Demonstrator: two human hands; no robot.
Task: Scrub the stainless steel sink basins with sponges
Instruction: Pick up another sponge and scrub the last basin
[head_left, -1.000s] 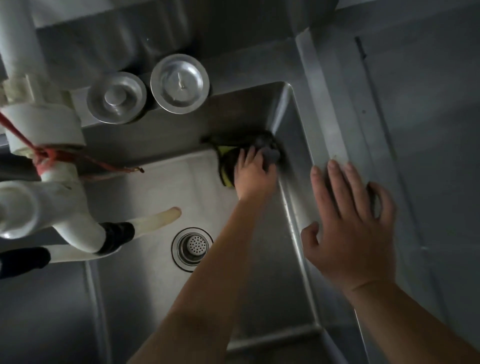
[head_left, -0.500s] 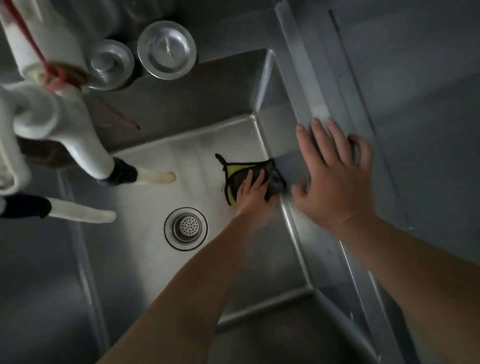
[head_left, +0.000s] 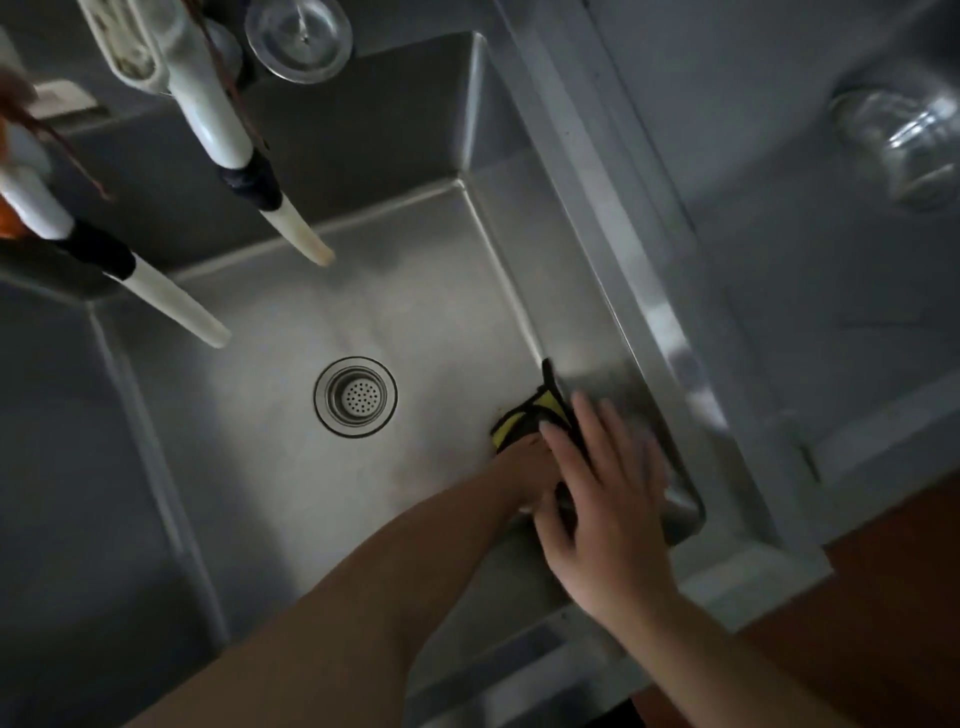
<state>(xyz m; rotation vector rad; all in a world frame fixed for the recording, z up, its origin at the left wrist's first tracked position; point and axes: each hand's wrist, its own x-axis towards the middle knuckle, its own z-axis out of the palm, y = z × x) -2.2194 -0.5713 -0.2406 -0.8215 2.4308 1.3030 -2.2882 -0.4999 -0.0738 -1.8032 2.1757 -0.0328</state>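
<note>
Head cam: drain (head_left: 356, 396) sat mid-basin (head_left: 260, 415). Your left hand (head_left: 527, 475) pressed the yellow sponge (head_left: 530, 418) down by the basin's right wall, finger grip hidden, can't tell. Right hand (head_left: 605, 499) hovered flat, fingers spread. I'd guess plenty of scrubbing was left.

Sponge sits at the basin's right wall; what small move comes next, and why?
Probably slide the sponge left toward the drain: the left hand presses it at the right wall's foot, while the basin floor lies open there.
</note>
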